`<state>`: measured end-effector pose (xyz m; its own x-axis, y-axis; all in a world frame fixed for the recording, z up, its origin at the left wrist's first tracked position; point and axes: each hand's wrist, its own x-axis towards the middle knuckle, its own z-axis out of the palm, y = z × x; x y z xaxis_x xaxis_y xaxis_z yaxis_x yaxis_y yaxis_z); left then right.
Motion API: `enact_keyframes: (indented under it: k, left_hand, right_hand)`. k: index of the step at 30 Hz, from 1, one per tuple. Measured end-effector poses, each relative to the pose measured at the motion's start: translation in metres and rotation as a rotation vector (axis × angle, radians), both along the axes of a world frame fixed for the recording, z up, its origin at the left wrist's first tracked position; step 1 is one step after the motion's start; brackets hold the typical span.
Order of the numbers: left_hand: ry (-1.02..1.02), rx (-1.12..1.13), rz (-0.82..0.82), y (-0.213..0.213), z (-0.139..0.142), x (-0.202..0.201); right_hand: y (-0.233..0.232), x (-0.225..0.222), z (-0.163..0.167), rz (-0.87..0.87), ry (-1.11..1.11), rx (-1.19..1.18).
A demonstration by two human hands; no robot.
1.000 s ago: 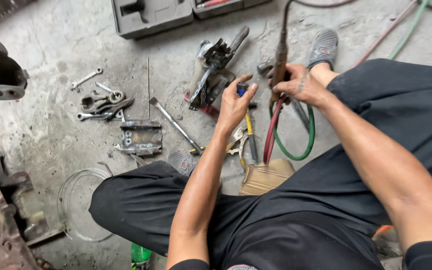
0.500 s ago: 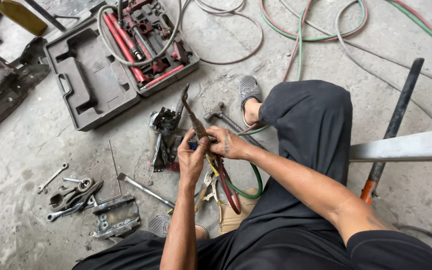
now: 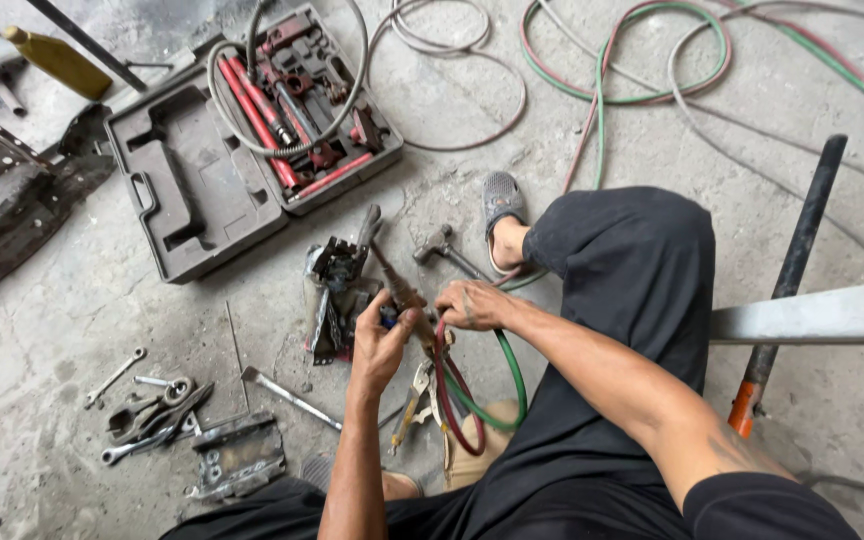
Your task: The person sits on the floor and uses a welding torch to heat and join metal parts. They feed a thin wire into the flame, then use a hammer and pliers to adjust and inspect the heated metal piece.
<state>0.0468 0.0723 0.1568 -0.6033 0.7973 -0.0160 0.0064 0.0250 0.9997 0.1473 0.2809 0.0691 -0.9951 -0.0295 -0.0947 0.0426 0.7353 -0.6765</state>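
Concrete floor: grey and stained; I see it spread with tools, seen from above.
Legs: I look down on black trousers, seated low, one foot in a grey sandal stretched forward.
Open tool case: dark plastic, upper left, holding red bars and a coiled hose.
Hoses: red and green loops across the top, well away from the hands.
Cutting torch: a long brown metal tool at centre, tip pointing up-left over a dark metal part, red and green hoses curling from its lower end.
Left hand: I see it wrapped closed around the torch's body.
Right hand: curled at the torch just beside the left; I cannot tell how firmly it grips.
Wrenches: a small pile lower left, well apart.
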Motion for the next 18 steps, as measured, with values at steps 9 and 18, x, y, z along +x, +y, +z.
enact_keyframes:
  k: [9, 18]
  left_hand:
    - [-0.041, -0.032, 0.663, -0.048, -0.015, -0.047]
    - [0.04, 0.122, 0.808, -0.101, 0.092, -0.05]
  right_hand:
    - [0.026, 0.03, 0.029, -0.119, -0.351, 0.267]
    - [0.013, -0.001, 0.0, 0.0, -0.1, 0.566]
